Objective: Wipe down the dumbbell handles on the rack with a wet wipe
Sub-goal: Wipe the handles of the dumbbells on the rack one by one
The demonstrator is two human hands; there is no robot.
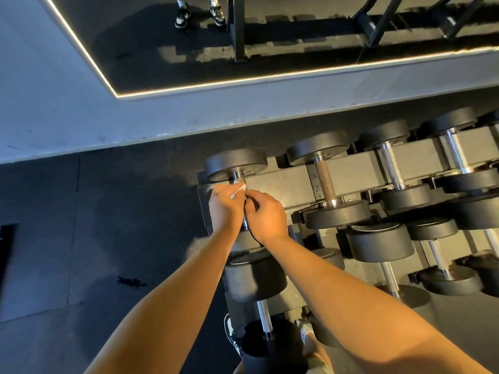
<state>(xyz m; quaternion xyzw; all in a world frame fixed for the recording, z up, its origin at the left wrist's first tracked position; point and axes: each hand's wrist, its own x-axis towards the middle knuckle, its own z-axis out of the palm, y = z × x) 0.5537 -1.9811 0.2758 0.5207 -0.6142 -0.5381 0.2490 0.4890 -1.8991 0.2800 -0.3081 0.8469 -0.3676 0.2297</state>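
A black dumbbell rack runs from the middle to the right edge, holding several round-headed dumbbells on tiers. The leftmost top dumbbell has a chrome handle mostly covered by my hands. My left hand grips a crumpled white wet wipe against that handle. Close beside it, my right hand curls its fingers round the same handle; something dark shows under them. The neighbouring dumbbell's handle looks rusty brown.
A wall with a lit-edged mirror stands behind the rack; a person's shoes show in its reflection. Dark rubber floor spreads to the left. Lower-tier dumbbells sit under my forearms, and my own shoes are at the bottom.
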